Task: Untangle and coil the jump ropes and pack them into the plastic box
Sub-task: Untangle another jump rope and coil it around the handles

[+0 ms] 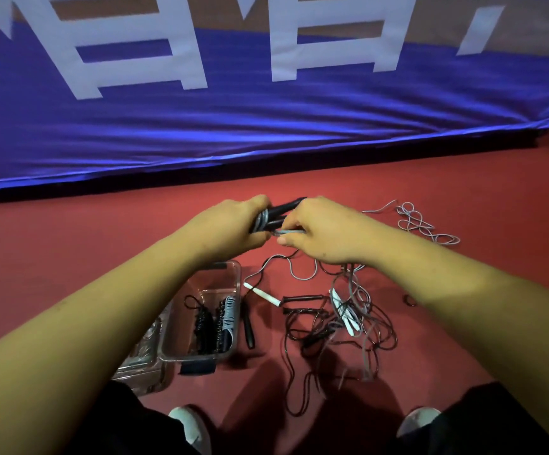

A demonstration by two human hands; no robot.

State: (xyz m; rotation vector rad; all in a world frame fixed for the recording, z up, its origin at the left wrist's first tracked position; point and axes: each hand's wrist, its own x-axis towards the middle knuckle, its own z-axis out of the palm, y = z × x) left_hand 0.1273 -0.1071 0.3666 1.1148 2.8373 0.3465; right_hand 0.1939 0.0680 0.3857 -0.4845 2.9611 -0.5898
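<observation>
Two handles (286,206) in left hand (230,224), right hand (322,228) pinching rope (288,231); banner (266,126) lettering unreadable.

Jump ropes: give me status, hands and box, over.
Left hand grips black handles, grey rope wound round them. Right hand pinches the grey rope. Plastic box holds coiled ropes. Tangle on floor, unsorted.

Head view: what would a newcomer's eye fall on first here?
At centre, the left hand grips black handles while the right hand pinches grey rope wound round them. Below them a tangle of ropes sprawls on the red floor, beside a clear box holding coiled ropes. A blue banner with white letters fills the top.
</observation>
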